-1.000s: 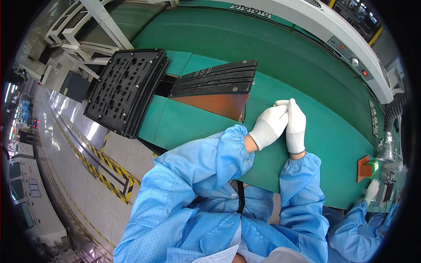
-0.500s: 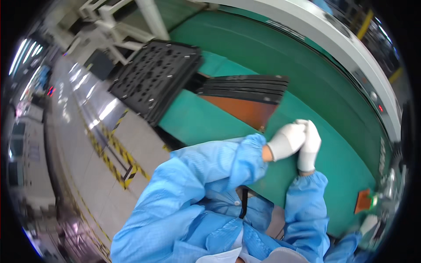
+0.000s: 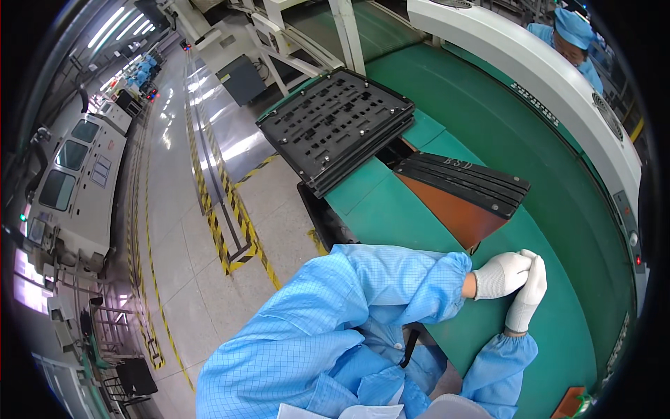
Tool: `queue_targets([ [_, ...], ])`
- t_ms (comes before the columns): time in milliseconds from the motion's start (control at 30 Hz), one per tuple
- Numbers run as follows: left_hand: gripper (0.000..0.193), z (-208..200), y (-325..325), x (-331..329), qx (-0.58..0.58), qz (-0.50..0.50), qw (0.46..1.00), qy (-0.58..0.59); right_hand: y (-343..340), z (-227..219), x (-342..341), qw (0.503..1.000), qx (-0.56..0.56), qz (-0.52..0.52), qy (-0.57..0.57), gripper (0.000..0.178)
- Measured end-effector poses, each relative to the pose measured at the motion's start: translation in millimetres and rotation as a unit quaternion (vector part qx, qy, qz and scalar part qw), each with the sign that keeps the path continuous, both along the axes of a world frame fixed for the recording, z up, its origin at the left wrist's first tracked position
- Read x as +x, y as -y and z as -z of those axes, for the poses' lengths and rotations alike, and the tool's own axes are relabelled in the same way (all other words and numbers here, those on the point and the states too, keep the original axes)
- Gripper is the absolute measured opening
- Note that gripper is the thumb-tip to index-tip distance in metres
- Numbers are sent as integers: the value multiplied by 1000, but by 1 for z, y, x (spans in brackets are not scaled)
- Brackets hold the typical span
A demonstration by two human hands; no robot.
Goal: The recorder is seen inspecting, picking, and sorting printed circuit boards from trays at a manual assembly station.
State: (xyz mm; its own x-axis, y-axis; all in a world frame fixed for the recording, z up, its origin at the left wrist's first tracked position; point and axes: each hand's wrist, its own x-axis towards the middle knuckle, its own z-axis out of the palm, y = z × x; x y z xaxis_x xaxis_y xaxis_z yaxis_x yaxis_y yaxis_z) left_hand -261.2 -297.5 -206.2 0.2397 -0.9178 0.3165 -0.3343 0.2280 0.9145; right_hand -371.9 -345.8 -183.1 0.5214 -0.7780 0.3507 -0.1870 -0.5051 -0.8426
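Observation:
My left hand (image 3: 502,276), in a white knit glove, is closed, its curled fingers meeting the fingertips of my right hand. My right hand (image 3: 528,292), gloved the same way, comes up from below with its fingers bent over and pressed against the left. Whatever they hold between them, if anything, is hidden. Both are above the green work surface (image 3: 433,328). Just beyond and left of them stands a stack of black plates (image 3: 464,178) with an orange-brown side panel (image 3: 447,209) facing me.
Flat black trays with slots and metal studs (image 3: 338,126) lie stacked farther left. A curved white machine housing (image 3: 516,63) borders the far right, with a co-worker (image 3: 576,42) behind it. An orange-brown piece (image 3: 569,401) lies at lower right. Yellow-black floor tape (image 3: 223,230) runs left.
The view has swung left, so the bench and trays sit farther right and lower in the picture. My hands stay pressed together, and a co-worker has come into view beyond the white housing.

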Motion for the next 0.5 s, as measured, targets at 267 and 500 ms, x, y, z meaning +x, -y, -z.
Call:
queue_targets([
  [267,24,-2,-1,1,-6,12,1000,-13,-1,0,0,999,30,0,19,38],
  [500,24,-1,-1,1,-14,10,1000,-7,0,1,-1,999,41,0,24,45],
])
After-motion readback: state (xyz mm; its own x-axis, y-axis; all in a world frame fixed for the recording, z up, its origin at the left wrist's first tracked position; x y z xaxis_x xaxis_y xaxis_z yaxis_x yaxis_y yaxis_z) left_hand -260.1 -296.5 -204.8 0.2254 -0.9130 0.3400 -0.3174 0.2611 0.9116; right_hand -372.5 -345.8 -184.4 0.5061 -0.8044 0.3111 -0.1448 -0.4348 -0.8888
